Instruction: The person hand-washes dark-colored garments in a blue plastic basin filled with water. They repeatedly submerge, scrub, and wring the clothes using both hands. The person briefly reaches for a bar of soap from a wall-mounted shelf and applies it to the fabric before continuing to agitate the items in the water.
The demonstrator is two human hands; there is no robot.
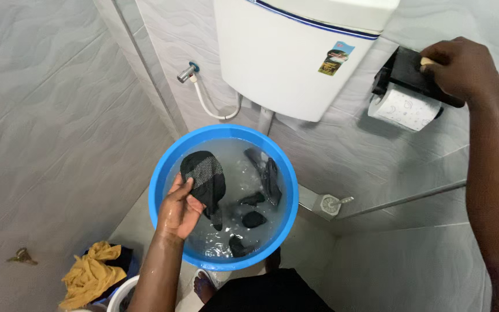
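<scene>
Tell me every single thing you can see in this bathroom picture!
basin: one, blue, round, full of soapy water, in the middle
cloth: one, black, meshy, lifted at the basin's left side
other clothes: several, dark, soaking in the water
toilet tank: one, white, on the wall above the basin
hose: one, white, from a wall tap to the tank
paper roll: one, white, in a black holder at right
yellow cloth: one, bottom left, in a pile
tiles: grey, on the walls
left hand: wet, fingers holding the black cloth
right hand: on top of the black holder
</scene>
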